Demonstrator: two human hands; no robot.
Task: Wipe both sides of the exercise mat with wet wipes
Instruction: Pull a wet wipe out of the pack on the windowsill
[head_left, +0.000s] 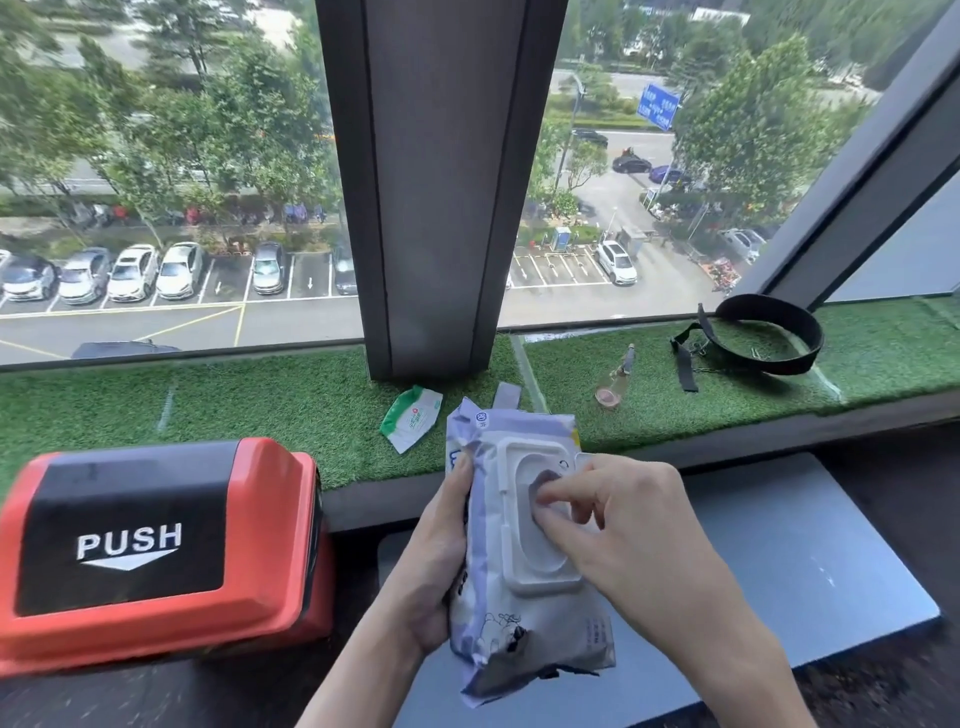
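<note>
Windowsill turf (260, 410): stretching under the glass, carrying a small green wipe packet (413, 418).
Red push-lid bin (156, 545): standing at left, handy for used wipes.
Left hand (436, 561): gripping the wet wipes pack (519, 623) by its edge, steadying it.
Right hand (623, 525): pinching inside the pack's dispenser opening, probably drawing a wipe.
Exercise mat (805, 545): lying flat beneath, awaiting wiping.

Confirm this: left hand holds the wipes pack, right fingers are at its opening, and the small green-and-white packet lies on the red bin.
One error: the head view shows the green-and-white packet on the turf ledge, not the bin. The left hand holds the wipes pack, right hand at its opening.
</note>
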